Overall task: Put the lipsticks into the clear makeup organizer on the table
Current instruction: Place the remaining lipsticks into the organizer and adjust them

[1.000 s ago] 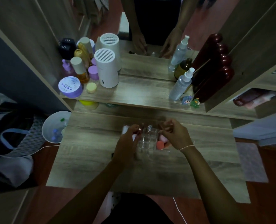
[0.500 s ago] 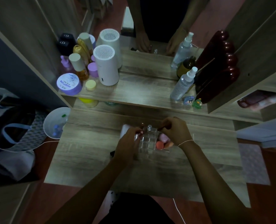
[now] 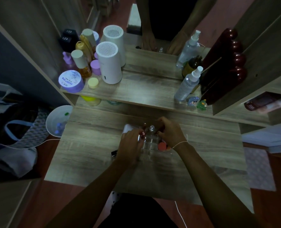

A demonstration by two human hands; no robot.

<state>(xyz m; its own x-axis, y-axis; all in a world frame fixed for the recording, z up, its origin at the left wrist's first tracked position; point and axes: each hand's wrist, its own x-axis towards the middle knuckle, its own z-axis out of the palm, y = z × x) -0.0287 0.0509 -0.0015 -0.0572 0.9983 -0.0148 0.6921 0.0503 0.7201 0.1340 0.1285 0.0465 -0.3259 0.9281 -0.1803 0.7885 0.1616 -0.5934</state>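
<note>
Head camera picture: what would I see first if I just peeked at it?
First, two hands, the left hand and the right hand, busy over a clear makeup organizer in the middle of the wooden table. Then the tall white ribbed canister on the shelf behind, doubled in the mirror, with a purple jar shining at its left.

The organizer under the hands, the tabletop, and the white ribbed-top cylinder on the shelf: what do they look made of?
Organizer: clear hard plastic, probably acrylic; the table grain shows through its glossy cell walls.
Tabletop: grey-brown wood-grain board, likely laminate; matte, printed-looking streaks.
White cylinder: matte plastic by its look, with moulded slots on top.
</note>
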